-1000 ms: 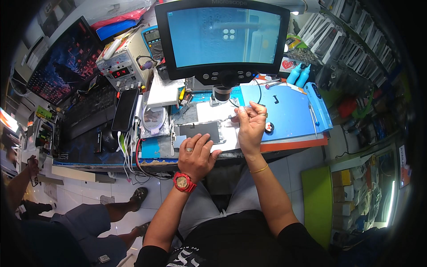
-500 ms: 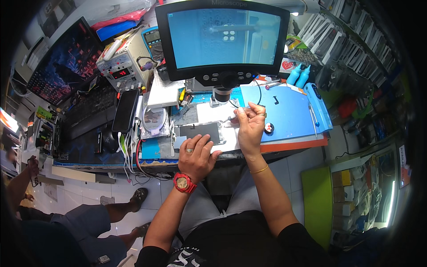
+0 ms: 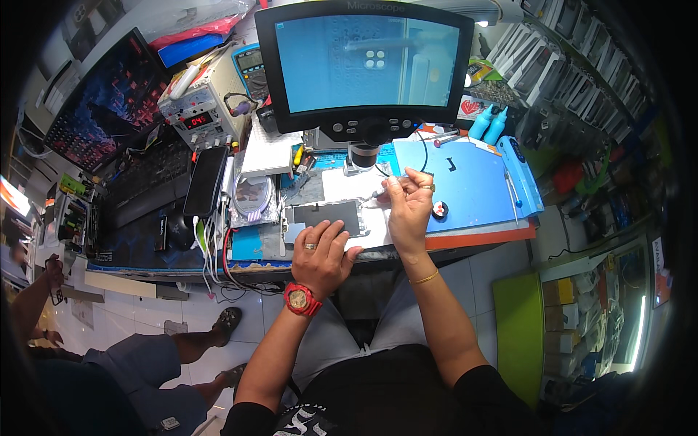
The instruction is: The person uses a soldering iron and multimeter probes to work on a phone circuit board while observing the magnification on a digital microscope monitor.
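Note:
An opened phone with a dark rectangular part lies flat on a white work surface under the microscope lens. My left hand rests on the phone's near edge, fingers laid out flat and slightly apart. Just right of the phone, my right hand pinches a thin pen-like tool, its tip pointing left toward the phone's right end. The fingers cover much of that tool, so its exact kind is unclear. Above, the microscope screen shows a bluish magnified view.
A blue mat at right bears a small black part, a small round container and tweezers. Two blue bottles stand behind. Left are a black phone, cables, a power supply and a laptop. Another person stands at lower left.
Both my hands hold nearly the same place. The digits on the power supply's display differ, and the other person's lower hand has shifted slightly.

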The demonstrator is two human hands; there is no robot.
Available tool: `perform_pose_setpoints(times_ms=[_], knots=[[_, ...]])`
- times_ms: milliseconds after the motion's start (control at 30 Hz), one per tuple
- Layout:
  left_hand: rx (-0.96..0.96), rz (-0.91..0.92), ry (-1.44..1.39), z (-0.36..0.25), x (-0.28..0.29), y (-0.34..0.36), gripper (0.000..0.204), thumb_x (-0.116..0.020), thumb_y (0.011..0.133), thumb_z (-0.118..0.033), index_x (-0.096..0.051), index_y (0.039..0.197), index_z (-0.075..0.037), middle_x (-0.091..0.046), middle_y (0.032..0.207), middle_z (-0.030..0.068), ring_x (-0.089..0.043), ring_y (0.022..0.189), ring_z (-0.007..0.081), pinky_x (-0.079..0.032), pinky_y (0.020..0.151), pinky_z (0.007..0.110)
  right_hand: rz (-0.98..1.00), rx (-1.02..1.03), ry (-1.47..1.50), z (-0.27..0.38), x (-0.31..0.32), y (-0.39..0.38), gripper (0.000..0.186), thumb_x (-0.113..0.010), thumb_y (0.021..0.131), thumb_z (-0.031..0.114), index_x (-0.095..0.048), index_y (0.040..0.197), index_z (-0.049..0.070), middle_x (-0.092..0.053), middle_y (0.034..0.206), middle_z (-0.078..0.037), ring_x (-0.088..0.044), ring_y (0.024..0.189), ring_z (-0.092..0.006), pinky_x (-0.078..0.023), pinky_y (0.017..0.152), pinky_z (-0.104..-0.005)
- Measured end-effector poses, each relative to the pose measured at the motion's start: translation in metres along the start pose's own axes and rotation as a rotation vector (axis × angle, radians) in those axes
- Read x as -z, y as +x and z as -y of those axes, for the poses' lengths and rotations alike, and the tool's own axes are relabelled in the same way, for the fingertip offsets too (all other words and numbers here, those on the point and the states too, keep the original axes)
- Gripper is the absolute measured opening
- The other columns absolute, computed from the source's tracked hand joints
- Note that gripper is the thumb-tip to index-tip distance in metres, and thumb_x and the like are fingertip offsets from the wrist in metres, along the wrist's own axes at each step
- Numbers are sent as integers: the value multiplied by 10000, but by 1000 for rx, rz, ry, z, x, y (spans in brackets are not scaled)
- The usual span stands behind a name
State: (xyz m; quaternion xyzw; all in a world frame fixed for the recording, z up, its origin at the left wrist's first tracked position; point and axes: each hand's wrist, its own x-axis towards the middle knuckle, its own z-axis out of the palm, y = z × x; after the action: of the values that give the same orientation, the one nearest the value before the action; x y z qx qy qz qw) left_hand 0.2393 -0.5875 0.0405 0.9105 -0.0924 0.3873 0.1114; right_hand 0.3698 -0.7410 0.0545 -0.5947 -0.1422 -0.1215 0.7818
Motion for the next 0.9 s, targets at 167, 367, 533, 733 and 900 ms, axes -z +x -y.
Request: perform_pose_setpoints(times_ms=[167, 367, 533, 733, 900], knots=[[2, -2, -2, 0, -1, 0, 303, -841, 926, -323, -749, 1088, -84, -762, 1263, 86, -686, 1227, 303, -507, 1070, 520, -23, -13, 22, 0, -1, 0, 330, -674, 1096, 73, -485, 1344, -34, -697, 1068, -106, -706, 942, -104, -601, 815, -240], [5, 1, 0, 0, -1, 0, 300, -838, 929, -325, -754, 1086, -83, -763, 1267, 88, -685, 1231, 302, -506, 1075, 523, -12, -18, 20, 1, -1, -1, 328, -677, 1092, 65, -489, 1341, -36, -696, 1059, -104, -706, 933, -102, -602, 803, -238], [5, 4, 0, 0, -1, -1, 299, -835, 932, -327, -760, 1084, -81, -763, 1272, 91, -683, 1235, 302, -506, 1077, 526, -14, -11, 9, 2, -2, -1, 329, -676, 1090, 58, -488, 1340, -41, -689, 1055, -100, -705, 929, -101, -601, 794, -236], [5, 6, 2, 0, 0, -1, 302, -836, 931, -330, -755, 1086, -84, -761, 1274, 89, -683, 1236, 300, -503, 1081, 525, -16, -4, -4, 0, -1, 0, 331, -677, 1090, 60, -487, 1340, -45, -683, 1059, -101, -699, 925, -99, -598, 796, -235], [3, 7, 3, 0, -1, -1, 307, -838, 929, -332, -751, 1091, -86, -759, 1274, 86, -682, 1237, 298, -503, 1080, 523, -13, -7, -9, -1, -1, 0, 332, -676, 1091, 64, -487, 1341, -45, -683, 1063, -103, -698, 926, -99, -597, 800, -235]])
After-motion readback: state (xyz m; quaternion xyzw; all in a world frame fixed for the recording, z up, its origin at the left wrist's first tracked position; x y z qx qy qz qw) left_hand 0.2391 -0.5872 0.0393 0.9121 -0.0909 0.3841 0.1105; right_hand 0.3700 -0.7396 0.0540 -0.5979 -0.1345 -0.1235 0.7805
